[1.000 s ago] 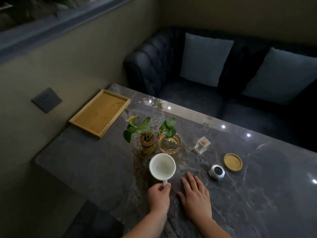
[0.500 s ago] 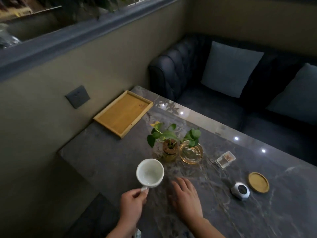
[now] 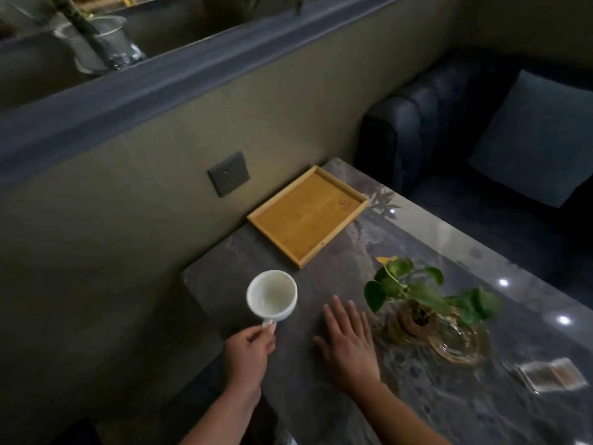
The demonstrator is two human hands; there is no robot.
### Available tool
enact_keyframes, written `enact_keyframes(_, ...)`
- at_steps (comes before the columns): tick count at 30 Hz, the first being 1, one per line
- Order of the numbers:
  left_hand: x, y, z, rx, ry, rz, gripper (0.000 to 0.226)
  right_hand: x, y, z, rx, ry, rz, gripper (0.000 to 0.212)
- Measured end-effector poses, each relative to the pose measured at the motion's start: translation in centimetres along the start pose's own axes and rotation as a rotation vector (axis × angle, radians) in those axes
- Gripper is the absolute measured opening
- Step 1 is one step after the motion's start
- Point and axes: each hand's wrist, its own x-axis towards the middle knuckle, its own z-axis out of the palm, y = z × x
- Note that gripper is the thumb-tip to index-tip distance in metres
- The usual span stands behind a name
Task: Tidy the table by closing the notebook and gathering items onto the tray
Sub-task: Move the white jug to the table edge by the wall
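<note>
A dark marbled surface (image 3: 401, 396) fills the lower right, against an olive wall with a dark sofa (image 3: 449, 139) at upper right. The wooden tray (image 3: 308, 216) lies empty at centre. The left hand (image 3: 248, 350) pinches a white cup (image 3: 272, 298) by its handle; the right hand (image 3: 348, 343) rests flat, fingers spread, beside a potted plant (image 3: 414, 293).

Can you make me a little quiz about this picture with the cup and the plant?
1. True or false: the wooden tray already has things on it.
2. Which hand holds the white cup by its handle? A) left hand B) right hand
3. Fill in: the right hand lies flat on the ____, beside the plant.

Key: 1. False, nothing lies on it. 2. A. 3. table.
</note>
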Motion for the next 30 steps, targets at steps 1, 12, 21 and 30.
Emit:
enact_keyframes(1, 0.9, 0.2, 0.0, -0.008, 0.011, -0.009, 0.008, 0.6, -0.1, 0.4, -0.015, -0.008, 0.032, 0.071)
enact_keyframes(12, 7.8, 2.8, 2.2, -0.136, 0.226, -0.042, 0.004, 1.2, -0.6, 2.2, -0.092, 0.089, 0.087, 0.073)
enact_keyframes(21, 10.7, 3.7, 3.6, -0.159, 0.263, -0.059, 0.013, 1.6, -0.2, 3.1, -0.09, 0.065, 0.08, 0.074)
enact_keyframes(30, 11.6, 4.5, 4.6, -0.191, 0.306, -0.051, 0.006, 1.2, -0.3, 2.6, -0.089, 0.024, 0.08, 0.071)
